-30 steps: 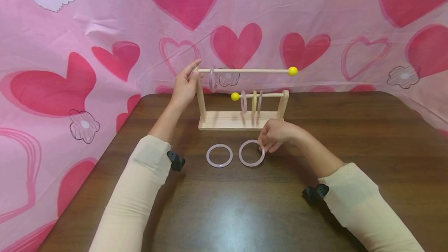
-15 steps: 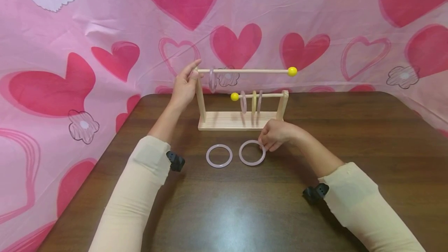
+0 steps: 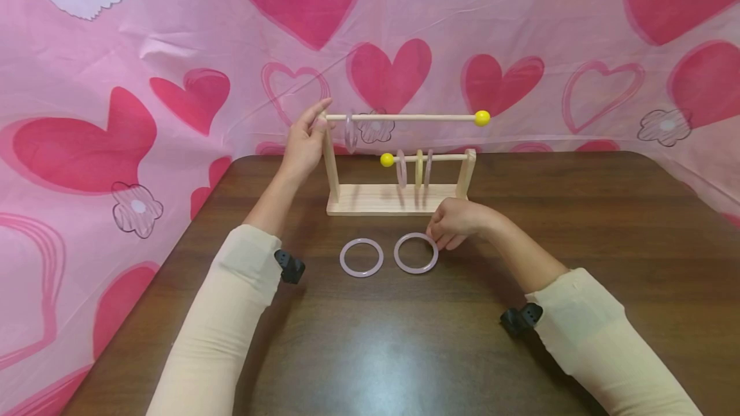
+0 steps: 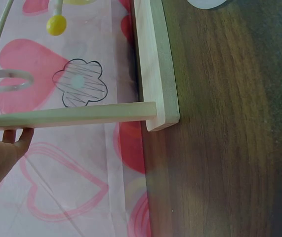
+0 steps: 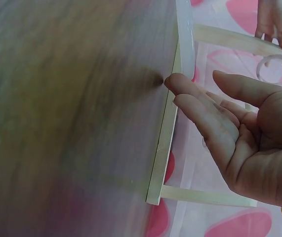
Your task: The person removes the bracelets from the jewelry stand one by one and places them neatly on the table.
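My left hand holds the top of the left post of a wooden ring stand, thumb and fingers at the post, as the left wrist view also shows. Low by the stand's front right, my right hand has its fingertips down at the right rim of a lavender ring lying flat on the table. In the right wrist view its fingers reach out and the thumb stands apart from them. A second lavender ring lies to the left.
One translucent lilac ring hangs on the upper rod, which ends in a yellow ball. The lower rod carries a pink ring, a yellow ring and a lilac ring. A heart-patterned cloth hangs behind the brown table.
Almost nothing differs. Both hands keep their places; the ring at my right fingertips shifts only very slightly.
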The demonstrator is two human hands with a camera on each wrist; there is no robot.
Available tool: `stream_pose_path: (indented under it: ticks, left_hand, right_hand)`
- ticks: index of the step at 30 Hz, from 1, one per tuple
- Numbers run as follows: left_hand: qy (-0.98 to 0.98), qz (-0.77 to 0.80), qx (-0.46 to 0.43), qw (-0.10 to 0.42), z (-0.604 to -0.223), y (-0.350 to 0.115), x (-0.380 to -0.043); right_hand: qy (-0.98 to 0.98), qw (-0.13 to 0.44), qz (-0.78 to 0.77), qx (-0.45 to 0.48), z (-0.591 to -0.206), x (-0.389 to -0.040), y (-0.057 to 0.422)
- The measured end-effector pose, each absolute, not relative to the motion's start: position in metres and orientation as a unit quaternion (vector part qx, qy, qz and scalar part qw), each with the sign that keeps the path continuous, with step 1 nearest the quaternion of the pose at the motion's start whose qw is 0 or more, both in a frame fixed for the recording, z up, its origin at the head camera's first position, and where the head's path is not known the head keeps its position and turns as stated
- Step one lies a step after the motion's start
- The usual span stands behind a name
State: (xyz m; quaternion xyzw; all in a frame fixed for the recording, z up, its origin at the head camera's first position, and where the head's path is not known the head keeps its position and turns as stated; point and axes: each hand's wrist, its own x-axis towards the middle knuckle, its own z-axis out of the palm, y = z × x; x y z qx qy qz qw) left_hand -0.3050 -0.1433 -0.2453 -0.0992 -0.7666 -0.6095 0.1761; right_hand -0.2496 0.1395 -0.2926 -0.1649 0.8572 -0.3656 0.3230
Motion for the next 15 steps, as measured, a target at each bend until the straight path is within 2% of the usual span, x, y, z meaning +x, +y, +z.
stream_pose_path:
  ticks: [15]
  left_hand:
    - [-0.768, -0.605, -0.102, 0.182, -0.2457, -0.1431, -0.305]
  right_hand:
    - [0.867, 0.29, -0.377, -0.151, -0.2896, -0.2522, 0.1415]
